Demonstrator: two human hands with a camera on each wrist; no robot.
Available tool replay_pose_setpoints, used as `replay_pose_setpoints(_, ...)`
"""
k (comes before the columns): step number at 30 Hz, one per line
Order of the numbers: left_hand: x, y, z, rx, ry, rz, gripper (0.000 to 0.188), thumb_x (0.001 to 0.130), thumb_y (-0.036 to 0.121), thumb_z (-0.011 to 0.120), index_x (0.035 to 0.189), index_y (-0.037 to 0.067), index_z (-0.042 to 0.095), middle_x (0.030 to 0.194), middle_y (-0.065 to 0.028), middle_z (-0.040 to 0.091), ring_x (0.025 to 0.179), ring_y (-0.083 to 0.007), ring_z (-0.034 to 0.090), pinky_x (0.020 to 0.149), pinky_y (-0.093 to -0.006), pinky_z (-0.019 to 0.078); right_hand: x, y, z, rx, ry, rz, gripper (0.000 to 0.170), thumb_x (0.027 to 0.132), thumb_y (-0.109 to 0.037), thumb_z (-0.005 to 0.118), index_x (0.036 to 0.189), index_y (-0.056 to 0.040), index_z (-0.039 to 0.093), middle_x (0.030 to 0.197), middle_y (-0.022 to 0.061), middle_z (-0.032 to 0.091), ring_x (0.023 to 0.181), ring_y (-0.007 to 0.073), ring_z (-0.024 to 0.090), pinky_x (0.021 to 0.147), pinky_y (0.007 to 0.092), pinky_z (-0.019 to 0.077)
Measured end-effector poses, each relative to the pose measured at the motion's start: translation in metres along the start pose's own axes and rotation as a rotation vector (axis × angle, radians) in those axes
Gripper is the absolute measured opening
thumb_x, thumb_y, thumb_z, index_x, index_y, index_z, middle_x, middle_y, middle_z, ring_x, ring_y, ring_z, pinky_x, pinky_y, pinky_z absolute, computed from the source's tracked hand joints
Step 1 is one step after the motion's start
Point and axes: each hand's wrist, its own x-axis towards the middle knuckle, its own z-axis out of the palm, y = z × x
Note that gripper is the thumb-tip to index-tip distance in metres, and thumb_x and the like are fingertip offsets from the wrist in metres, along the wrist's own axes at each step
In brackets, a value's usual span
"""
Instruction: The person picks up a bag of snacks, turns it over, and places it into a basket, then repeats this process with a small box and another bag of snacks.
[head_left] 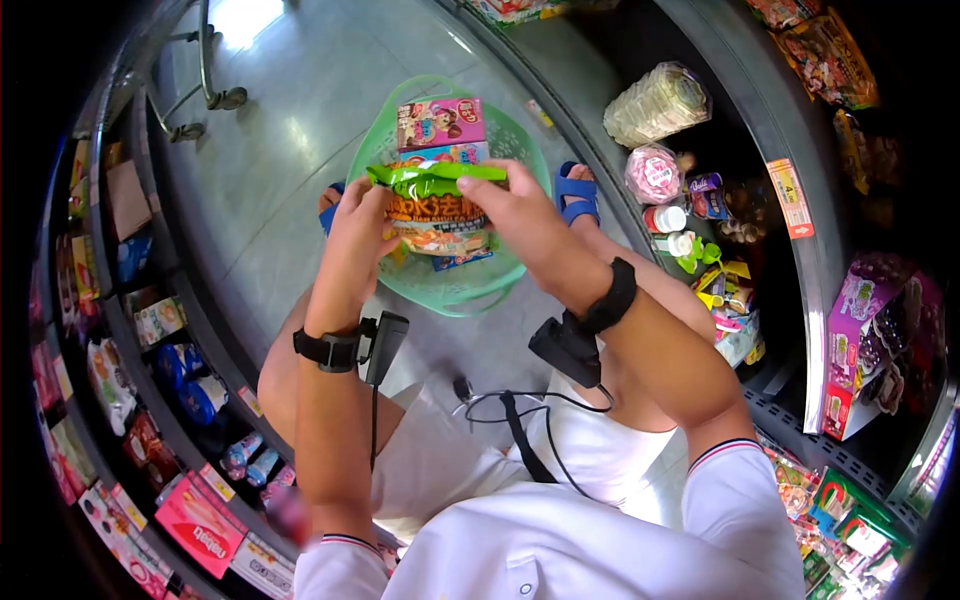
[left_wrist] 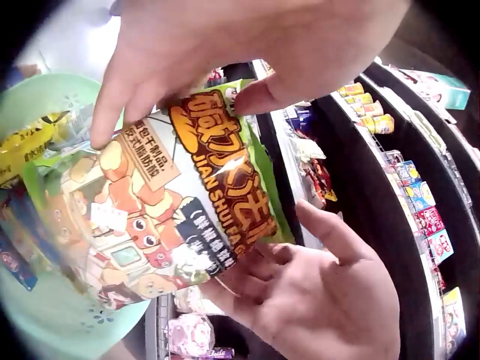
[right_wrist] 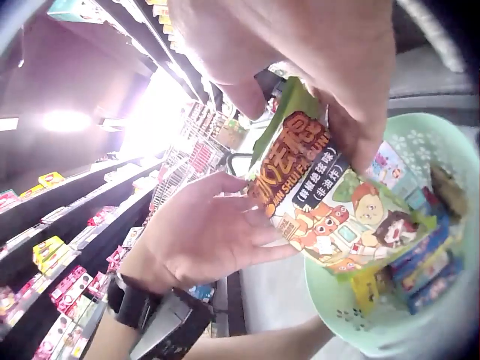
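A green-edged snack bag (head_left: 435, 210) with large orange lettering is held by both hands over a light green basket (head_left: 520, 265). The left hand (head_left: 350, 235) grips its left side and the right hand (head_left: 515, 220) its upper right side. In the left wrist view the bag (left_wrist: 157, 210) shows its printed front, the left hand (left_wrist: 255, 45) at the top and the right hand (left_wrist: 315, 292) below. In the right wrist view the right hand (right_wrist: 300, 60) pinches the bag (right_wrist: 337, 202), and the left hand (right_wrist: 202, 232) holds its other side.
Inside the basket lie a pink box (head_left: 440, 123), a blue box (head_left: 445, 154) and a blue packet (head_left: 462, 260). Shelves of packaged goods stand on both sides, with stacked clear tubs (head_left: 655, 105) on the right. A wheeled metal frame (head_left: 205, 90) stands at the upper left.
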Motion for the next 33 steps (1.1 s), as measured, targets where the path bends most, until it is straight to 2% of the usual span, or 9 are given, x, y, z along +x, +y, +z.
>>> replay_pose_setpoints(6, 0.003, -0.007, -0.020, -0.114, 0.134, 0.135, 0.051, 0.094, 0.020, 0.056, 0.139, 0.001, 0.040, 0.122, -0.0101, 0.059, 0.111, -0.0178, 0.059, 0.093, -0.0297, 0.0445, 0.007, 0.021, 0.003, -0.028, 0.101, 0.030, 0.070, 0.087, -0.024, 0.066, 0.139, 0.0102, 0.032, 0.128, 0.0222, 0.053, 0.118, 0.0259, 0.054, 0.101, 0.0348, 0.0431)
replay_pose_setpoints(9, -0.016, 0.017, -0.009, -0.225, 0.233, 0.244, 0.057, 0.095, 0.019, 0.057, 0.142, -0.003, 0.036, 0.130, -0.0139, 0.058, 0.121, -0.0211, 0.056, 0.105, -0.0313, 0.0384, 0.017, 0.007, -0.004, 0.114, 0.109, 0.020, 0.073, 0.085, -0.023, 0.066, 0.140, 0.0102, 0.032, 0.132, 0.0232, 0.051, 0.121, 0.0268, 0.052, 0.103, 0.0360, 0.0420)
replay_pose_setpoints(12, -0.012, 0.019, -0.009, -0.144, 0.192, 0.305, 0.057, 0.095, 0.021, 0.057, 0.144, -0.001, 0.036, 0.135, -0.0148, 0.055, 0.125, -0.0221, 0.053, 0.108, -0.0330, 0.0352, 0.015, -0.020, -0.006, 0.156, 0.153, 0.095, 0.068, 0.087, -0.019, 0.066, 0.142, 0.0069, 0.035, 0.139, 0.0189, 0.048, 0.127, 0.0247, 0.048, 0.107, 0.0330, 0.0355)
replay_pose_setpoints(15, -0.013, 0.034, 0.007, -0.177, 0.149, 0.226, 0.056, 0.097, 0.024, 0.055, 0.145, 0.001, 0.037, 0.139, -0.0144, 0.052, 0.131, -0.0218, 0.047, 0.111, -0.0343, 0.0308, 0.020, -0.035, -0.003, 0.214, 0.122, 0.060, 0.066, 0.087, -0.017, 0.067, 0.140, 0.0057, 0.036, 0.137, 0.0179, 0.049, 0.127, 0.0242, 0.048, 0.107, 0.0346, 0.0367)
replay_pose_setpoints(20, -0.003, 0.040, 0.016, -0.156, 0.036, 0.266, 0.052, 0.099, 0.027, 0.053, 0.144, 0.004, 0.041, 0.141, -0.0127, 0.052, 0.133, -0.0208, 0.044, 0.111, -0.0341, 0.0290, 0.060, 0.002, -0.002, 0.168, 0.088, -0.232, 0.058, 0.087, -0.014, 0.064, 0.135, 0.0030, 0.038, 0.129, 0.0194, 0.053, 0.119, 0.0264, 0.053, 0.103, 0.0376, 0.0425)
replay_pose_setpoints(22, 0.004, 0.049, 0.018, -0.136, 0.021, 0.254, 0.052, 0.099, 0.030, 0.054, 0.143, 0.004, 0.043, 0.141, -0.0117, 0.052, 0.132, -0.0209, 0.045, 0.111, -0.0347, 0.0295, 0.051, -0.037, -0.002, 0.087, 0.105, -0.174, 0.056, 0.091, -0.013, 0.064, 0.136, 0.0023, 0.036, 0.135, 0.0185, 0.048, 0.127, 0.0267, 0.048, 0.105, 0.0371, 0.0417)
replay_pose_setpoints(28, 0.039, 0.081, 0.026, -0.073, -0.014, 0.285, 0.051, 0.096, 0.030, 0.057, 0.140, 0.006, 0.045, 0.140, -0.0096, 0.053, 0.129, -0.0171, 0.047, 0.108, -0.0339, 0.0301, 0.072, -0.077, -0.023, 0.082, 0.229, -0.420, 0.052, 0.090, -0.012, 0.060, 0.134, 0.0012, 0.037, 0.133, 0.0231, 0.048, 0.125, 0.0327, 0.051, 0.103, 0.0393, 0.0438)
replay_pose_setpoints(31, 0.054, 0.095, 0.031, -0.090, -0.081, 0.335, 0.051, 0.095, 0.032, 0.058, 0.139, 0.007, 0.046, 0.138, -0.0087, 0.055, 0.128, -0.0167, 0.048, 0.107, -0.0347, 0.0306, 0.077, -0.110, -0.050, 0.182, 0.323, -0.580, 0.048, 0.090, -0.009, 0.060, 0.132, -0.0005, 0.040, 0.128, 0.0159, 0.050, 0.117, 0.0250, 0.054, 0.098, 0.0336, 0.0458)
replay_pose_setpoints(33, 0.065, 0.104, 0.033, -0.056, -0.121, 0.355, 0.057, 0.096, 0.036, 0.057, 0.142, 0.006, 0.042, 0.141, -0.0105, 0.052, 0.134, -0.0226, 0.043, 0.112, -0.0365, 0.0281, 0.079, -0.140, -0.075, 0.195, 0.414, -0.688, 0.044, 0.089, -0.009, 0.061, 0.128, -0.0006, 0.043, 0.122, 0.0122, 0.052, 0.112, 0.0209, 0.054, 0.095, 0.0313, 0.0459)
